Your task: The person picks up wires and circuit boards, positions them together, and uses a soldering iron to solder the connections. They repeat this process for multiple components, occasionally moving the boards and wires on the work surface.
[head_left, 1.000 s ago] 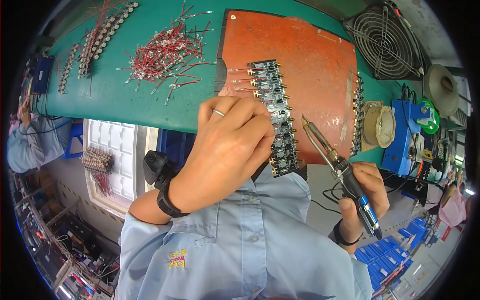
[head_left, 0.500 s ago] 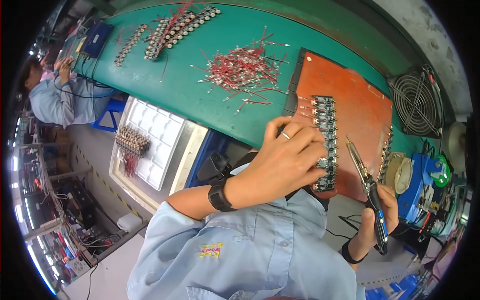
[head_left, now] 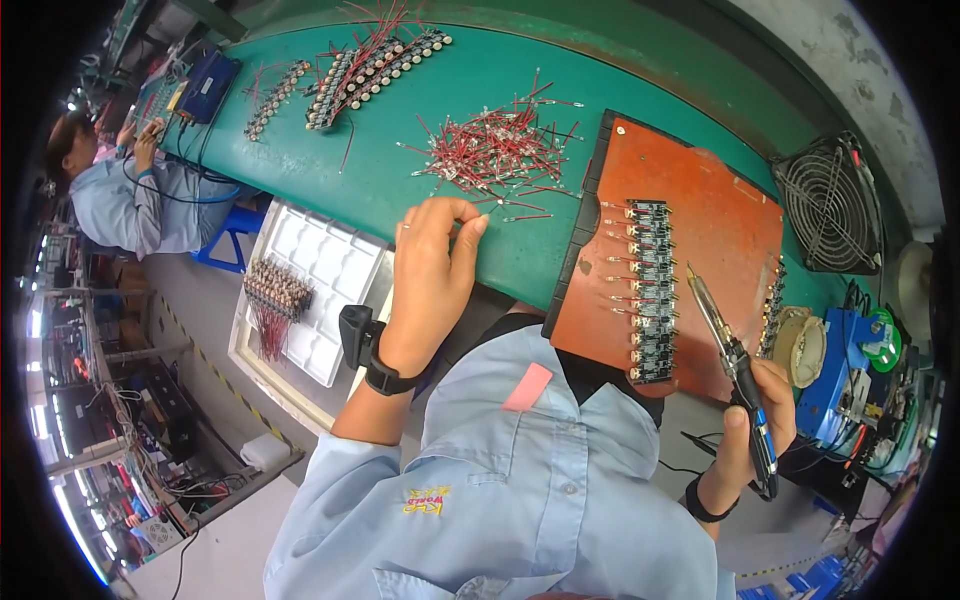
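Observation:
My left hand (head_left: 437,275) is at the near edge of the wire pile, thumb and forefinger pinched at the end of a red wire lead. Most of that lead is hidden by the fingers. The loose pile of red wire leads (head_left: 495,150) with pale metal ends lies just beyond. In my right hand (head_left: 765,425) is a soldering iron (head_left: 738,375), its tip up and left, beside a strip of small black circuit boards (head_left: 653,290). The strip lies on an orange-brown mat (head_left: 600,325), with several short red leads sticking out along its left side.
More board strips with red wires (head_left: 365,70) lie at the far left of the green bench (head_left: 380,205). A white tray (head_left: 325,345) holds bundled parts. A round fan (head_left: 828,205) stands at the right, near a blue device (head_left: 825,375). At left another person (head_left: 140,205) sits working.
My left hand has left the board strip and moved left to the wire pile, uncovering the strip's leads. The right hand still holds the iron, barely shifted. The view has turned slightly.

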`<act>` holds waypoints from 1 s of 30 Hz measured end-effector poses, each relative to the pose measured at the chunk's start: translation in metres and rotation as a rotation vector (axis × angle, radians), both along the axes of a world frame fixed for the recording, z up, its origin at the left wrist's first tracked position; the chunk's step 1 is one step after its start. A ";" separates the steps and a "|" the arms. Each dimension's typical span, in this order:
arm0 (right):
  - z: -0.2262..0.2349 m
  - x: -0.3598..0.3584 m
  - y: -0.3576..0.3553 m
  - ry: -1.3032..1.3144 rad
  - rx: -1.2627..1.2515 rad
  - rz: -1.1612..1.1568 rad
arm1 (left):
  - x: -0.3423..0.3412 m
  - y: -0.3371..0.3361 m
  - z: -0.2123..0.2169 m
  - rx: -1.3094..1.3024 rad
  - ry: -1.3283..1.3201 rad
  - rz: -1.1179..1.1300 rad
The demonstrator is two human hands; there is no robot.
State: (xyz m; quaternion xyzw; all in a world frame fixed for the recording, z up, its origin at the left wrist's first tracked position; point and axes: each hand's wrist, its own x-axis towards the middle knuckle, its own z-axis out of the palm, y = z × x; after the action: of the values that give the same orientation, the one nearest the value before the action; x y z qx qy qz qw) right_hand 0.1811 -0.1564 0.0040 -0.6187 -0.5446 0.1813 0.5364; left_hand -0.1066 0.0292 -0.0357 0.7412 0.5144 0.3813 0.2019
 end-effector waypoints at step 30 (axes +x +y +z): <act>-0.005 -0.036 0.018 0.217 -0.078 0.022 | 0.099 -0.067 0.027 0.047 -0.223 -0.757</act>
State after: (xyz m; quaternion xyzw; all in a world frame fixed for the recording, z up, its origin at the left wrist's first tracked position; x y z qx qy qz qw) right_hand 0.1450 -0.1388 -0.0009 -0.6096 -0.4828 0.2742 0.5658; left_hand -0.0073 -0.0376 -0.0082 0.8370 0.1708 0.3696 0.3655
